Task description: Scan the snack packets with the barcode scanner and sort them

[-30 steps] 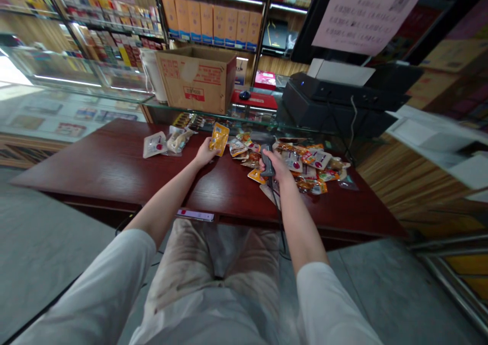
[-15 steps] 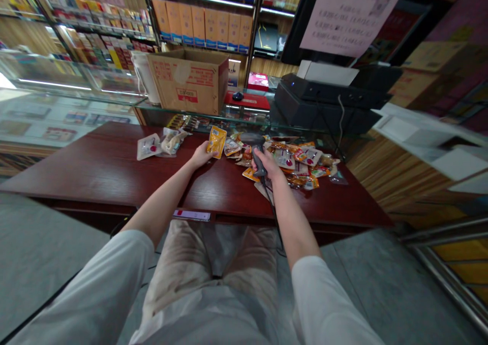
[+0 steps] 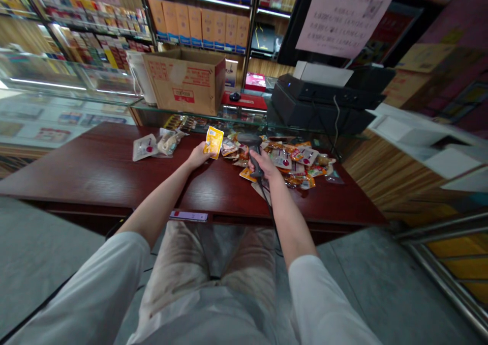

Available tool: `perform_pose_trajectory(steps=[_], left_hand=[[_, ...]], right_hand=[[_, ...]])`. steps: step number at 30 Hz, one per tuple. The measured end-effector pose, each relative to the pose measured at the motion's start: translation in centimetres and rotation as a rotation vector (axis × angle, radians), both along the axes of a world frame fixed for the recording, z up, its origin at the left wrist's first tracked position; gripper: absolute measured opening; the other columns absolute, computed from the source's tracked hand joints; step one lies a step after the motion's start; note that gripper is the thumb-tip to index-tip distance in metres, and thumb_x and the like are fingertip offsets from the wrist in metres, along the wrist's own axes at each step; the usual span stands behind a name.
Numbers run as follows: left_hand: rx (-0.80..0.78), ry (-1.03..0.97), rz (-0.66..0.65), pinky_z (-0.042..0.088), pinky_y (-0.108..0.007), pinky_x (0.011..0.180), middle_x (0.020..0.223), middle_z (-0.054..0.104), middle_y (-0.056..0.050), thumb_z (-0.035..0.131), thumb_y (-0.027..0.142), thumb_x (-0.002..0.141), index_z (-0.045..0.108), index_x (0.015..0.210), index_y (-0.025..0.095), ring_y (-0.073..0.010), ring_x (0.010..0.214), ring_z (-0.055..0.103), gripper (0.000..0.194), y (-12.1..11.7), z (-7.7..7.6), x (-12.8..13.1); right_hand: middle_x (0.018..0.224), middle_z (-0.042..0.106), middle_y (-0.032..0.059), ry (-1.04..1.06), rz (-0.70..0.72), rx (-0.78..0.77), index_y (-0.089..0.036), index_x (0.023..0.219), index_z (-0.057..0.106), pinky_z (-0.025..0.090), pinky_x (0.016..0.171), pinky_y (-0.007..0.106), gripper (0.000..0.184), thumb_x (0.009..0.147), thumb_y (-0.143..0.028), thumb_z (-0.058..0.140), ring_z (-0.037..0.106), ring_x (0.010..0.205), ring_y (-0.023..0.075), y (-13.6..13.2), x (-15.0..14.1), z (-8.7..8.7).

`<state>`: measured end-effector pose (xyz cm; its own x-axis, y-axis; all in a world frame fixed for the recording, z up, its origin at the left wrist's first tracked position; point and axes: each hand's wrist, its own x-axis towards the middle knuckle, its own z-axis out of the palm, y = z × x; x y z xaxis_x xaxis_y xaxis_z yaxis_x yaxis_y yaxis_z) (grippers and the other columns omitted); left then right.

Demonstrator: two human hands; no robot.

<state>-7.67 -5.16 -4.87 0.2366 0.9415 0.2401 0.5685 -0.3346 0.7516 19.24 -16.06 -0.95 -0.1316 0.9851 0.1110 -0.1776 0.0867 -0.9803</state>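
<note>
My left hand (image 3: pixel 198 156) is closed on a yellow snack packet (image 3: pixel 214 141), held upright above the dark red table (image 3: pixel 95 167). My right hand (image 3: pixel 261 164) grips a dark handheld barcode scanner (image 3: pixel 252 151), its head pointing toward the packet and its cable running down past my forearm. Just right of the scanner lies a heap of several orange and clear snack packets (image 3: pixel 297 164). A few pale packets (image 3: pixel 156 145) lie apart on the table to the left of my left hand.
A glass counter behind the table carries a cardboard box (image 3: pixel 186 80), a red pad with a mouse (image 3: pixel 244 99) and a black cash register (image 3: pixel 324 101). Shelves of goods line the back wall. A phone (image 3: pixel 188 216) lies under the table's front edge.
The yellow packet has turned to stand more upright and face-on in my left hand. Both hands stay in place; the view has shifted slightly to the right.
</note>
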Motion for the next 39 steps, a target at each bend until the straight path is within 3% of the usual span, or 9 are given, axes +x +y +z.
perform_pose_trajectory(steps=[6, 10, 15, 18, 22, 26, 30, 34, 39], left_hand=[[-0.012, 0.017, 0.013, 0.051, -0.035, 0.087, 0.107, 0.07, -0.01, 0.07, 0.042, 0.071, 0.058, 0.111, 0.014, -0.0265, 0.097, 0.066, 0.051, -0.1, 0.0, 0.2], [0.017, 0.114, 0.104, 0.047, -0.041, 0.097, 0.122, 0.065, -0.018, 0.064, 0.032, 0.077, 0.049, 0.132, 0.01, -0.0314, 0.112, 0.062, 0.061, -0.7, 0.1, 0.5], [0.265, 0.321, 0.476, 0.019, -0.061, 0.115, 0.151, 0.037, -0.028, 0.05, 0.021, 0.084, 0.036, 0.149, 0.005, -0.0413, 0.144, 0.028, 0.068, -2.8, 0.7, 0.9], [0.388, 0.445, 0.34, 0.003, -0.061, 0.118, 0.153, 0.039, -0.018, 0.041, 0.016, 0.087, 0.053, 0.139, 0.015, -0.0346, 0.15, 0.017, 0.054, -3.5, 0.9, 0.9], [0.224, 0.59, 0.19, 0.019, -0.06, 0.115, 0.132, 0.06, -0.019, 0.036, 0.018, 0.089, 0.069, 0.119, 0.015, -0.0355, 0.138, 0.041, 0.045, -2.6, 1.3, 0.0], [0.085, 0.701, 0.328, 0.034, -0.058, 0.103, 0.128, 0.059, -0.026, 0.036, 0.022, 0.089, 0.063, 0.124, 0.006, -0.0392, 0.12, 0.056, 0.048, -0.9, 2.4, -2.3], [0.07, 0.798, 0.367, 0.031, -0.055, 0.106, 0.133, 0.055, -0.028, 0.04, 0.028, 0.089, 0.057, 0.13, 0.002, -0.0404, 0.123, 0.053, 0.052, -0.1, 3.3, -3.3], [0.123, 0.781, 0.289, 0.034, -0.05, 0.105, 0.134, 0.055, -0.029, 0.037, 0.045, 0.093, 0.06, 0.126, 0.002, -0.0406, 0.127, 0.048, 0.058, -0.5, 3.2, -0.2], [-0.155, 0.536, 0.208, 0.041, -0.055, 0.096, 0.131, 0.056, -0.032, 0.041, 0.072, 0.083, 0.066, 0.118, 0.007, -0.0475, 0.125, 0.051, 0.078, 0.3, 3.1, 6.3]], right_hand=[[0.062, 0.058, -0.0071, 0.015, -0.007, -0.006, -0.021, 0.098, 0.05, 0.035, 0.037, 0.02, 0.044, 0.075, -0.053, 0.07, 0.045, 0.039, 0.0066, -0.1, 0.0, 0.1], [0.063, 0.06, -0.0063, 0.034, -0.024, -0.02, -0.021, 0.1, 0.05, 0.035, 0.036, 0.02, 0.044, 0.075, -0.052, 0.069, 0.045, 0.039, 0.0067, -0.3, 0.0, 0.4], [0.068, 0.065, -0.0045, 0.042, -0.022, -0.021, -0.022, 0.098, 0.05, 0.036, 0.037, 0.02, 0.045, 0.073, -0.051, 0.072, 0.048, 0.041, 0.007, -0.5, 0.0, 0.7], [0.061, 0.06, -0.0062, 0.03, -0.014, -0.038, -0.021, 0.098, 0.051, 0.036, 0.037, 0.02, 0.043, 0.074, -0.053, 0.07, 0.046, 0.039, 0.0074, -0.4, 0.0, 0.6], [0.06, 0.06, -0.006, 0.042, -0.037, -0.036, -0.022, 0.098, 0.051, 0.036, 0.037, 0.019, 0.043, 0.075, -0.052, 0.07, 0.046, 0.039, 0.0077, -0.4, 0.2, 0.5], [0.045, 0.051, -0.0079, 0.014, 0.005, -0.066, -0.02, 0.099, 0.053, 0.035, 0.037, 0.02, 0.044, 0.077, -0.056, 0.066, 0.044, 0.035, 0.0093, -0.4, 0.4, 0.7], [0.048, 0.053, -0.0087, 0.048, -0.019, -0.064, -0.021, 0.1, 0.051, 0.035, 0.037, 0.02, 0.045, 0.075, -0.055, 0.067, 0.044, 0.036, 0.0092, -0.4, 0.5, 0.8], [0.047, 0.052, -0.0103, 0.068, -0.055, -0.064, -0.023, 0.097, 0.049, 0.036, 0.038, 0.02, 0.044, 0.073, -0.054, 0.068, 0.045, 0.037, 0.009, -0.3, 0.4, 0.7], [0.046, 0.051, -0.0094, 0.056, -0.007, -0.074, -0.022, 0.097, 0.052, 0.036, 0.038, 0.02, 0.043, 0.076, -0.057, 0.066, 0.045, 0.037, 0.0092, -0.4, 0.7, 0.8]])
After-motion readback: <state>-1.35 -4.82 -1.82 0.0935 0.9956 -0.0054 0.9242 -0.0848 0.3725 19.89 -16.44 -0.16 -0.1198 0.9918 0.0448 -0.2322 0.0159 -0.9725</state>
